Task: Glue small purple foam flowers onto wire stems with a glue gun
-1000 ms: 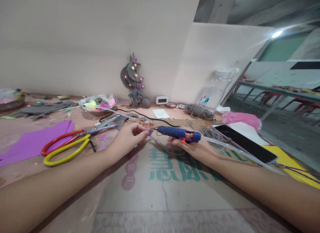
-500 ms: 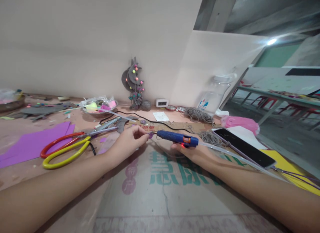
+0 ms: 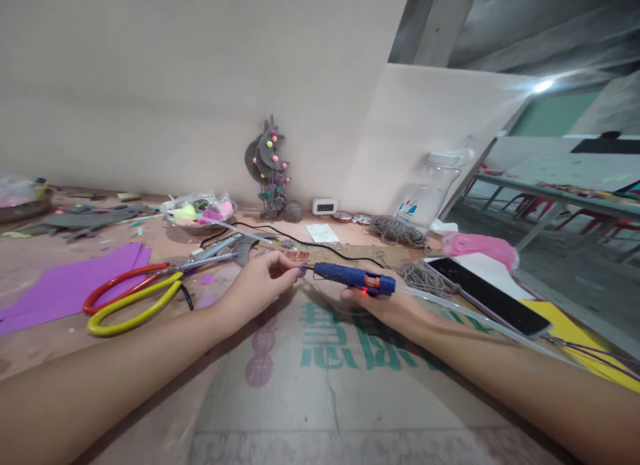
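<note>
A blue hot glue gun [image 3: 345,276] with a glowing red light is gripped in my right hand [image 3: 385,306]. A long clear glue stick [image 3: 450,301] runs out of its back end along my forearm. My left hand [image 3: 265,278] pinches a small purple piece [image 3: 303,270] between thumb and fingertips, right at the gun's nozzle. Its exact shape is too small to make out. Both hands are above a printed cardboard sheet [image 3: 280,412]. Scissors [image 3: 135,298] with one red and one yellow handle lie left of my left hand, beside purple sheets [image 3: 75,285].
Against the wall leans a grey moon-shaped ornament [image 3: 270,162] with coloured balls. Near it are a small digital clock [image 3: 325,206], grey yarn [image 3: 397,232] and a clear bottle [image 3: 425,192]. A phone [image 3: 490,297] lies at right. A bowl of pompoms [image 3: 197,212] stands back left.
Almost nothing differs. The nozzle and the purple piece stay together, and the whole view has shifted very slightly.
</note>
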Tool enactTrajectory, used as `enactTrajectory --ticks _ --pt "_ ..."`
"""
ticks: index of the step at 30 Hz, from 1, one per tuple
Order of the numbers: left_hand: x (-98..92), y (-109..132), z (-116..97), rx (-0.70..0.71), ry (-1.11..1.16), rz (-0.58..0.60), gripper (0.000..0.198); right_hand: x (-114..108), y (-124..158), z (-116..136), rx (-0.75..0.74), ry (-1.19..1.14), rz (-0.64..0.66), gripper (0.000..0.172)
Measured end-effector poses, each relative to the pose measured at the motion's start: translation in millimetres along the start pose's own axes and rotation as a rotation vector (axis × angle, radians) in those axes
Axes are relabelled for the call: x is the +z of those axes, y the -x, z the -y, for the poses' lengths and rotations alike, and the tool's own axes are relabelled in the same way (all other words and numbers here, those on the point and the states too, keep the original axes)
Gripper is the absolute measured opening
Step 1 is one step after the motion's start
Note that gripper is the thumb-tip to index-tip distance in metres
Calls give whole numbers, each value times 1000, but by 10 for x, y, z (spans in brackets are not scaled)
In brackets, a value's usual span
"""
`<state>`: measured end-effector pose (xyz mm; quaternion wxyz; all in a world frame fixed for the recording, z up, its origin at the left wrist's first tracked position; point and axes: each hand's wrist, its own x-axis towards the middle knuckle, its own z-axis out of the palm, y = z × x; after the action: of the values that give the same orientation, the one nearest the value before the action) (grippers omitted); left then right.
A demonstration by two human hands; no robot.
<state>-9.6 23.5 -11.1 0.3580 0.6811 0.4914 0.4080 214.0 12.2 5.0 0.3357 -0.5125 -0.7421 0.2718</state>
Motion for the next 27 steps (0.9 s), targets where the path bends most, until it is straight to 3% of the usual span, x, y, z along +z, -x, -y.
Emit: enactTrajectory --ticks 27 --pt "6 -9 32 38 -21 4 18 -11 -8 -28 14 -11 38 21"
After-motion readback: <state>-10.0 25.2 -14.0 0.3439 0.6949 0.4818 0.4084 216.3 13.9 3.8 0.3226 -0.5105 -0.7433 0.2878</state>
